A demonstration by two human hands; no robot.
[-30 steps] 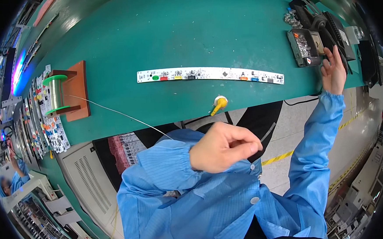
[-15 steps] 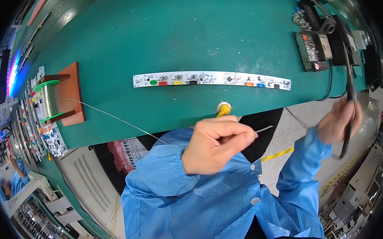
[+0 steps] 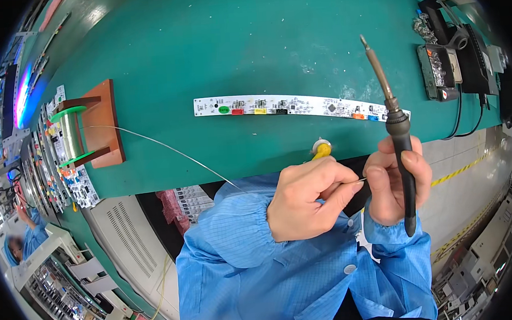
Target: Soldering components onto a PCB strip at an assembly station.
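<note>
My left hand [image 3: 314,202] is closed in a pinch on a thin solder wire [image 3: 176,148]. The wire runs back to a spool [image 3: 70,136] with green flanges on a brown stand at the left. My right hand [image 3: 390,190] grips a soldering iron [image 3: 398,129] by its dark handle, its metal tip pointing up and away over the table. The right fingers are close to the wire's free end; whether they touch it I cannot tell. Beyond both hands lies a long, slightly curved white circuit board [image 3: 308,106] with coloured connectors. The iron overlaps its right end in view.
A yellow piece in a white ring [image 3: 322,149] sits at the green table's [image 3: 249,43] near edge. More circuit boards [image 3: 81,185] stand at the far left. At the right are a tray [image 3: 436,72] of metallic material and a black iron holder [image 3: 469,53] with cables.
The soldering iron has swung from the right holder area to in front of me, tip now over the board. My right hand has come in beside my left, near the wire's end.
</note>
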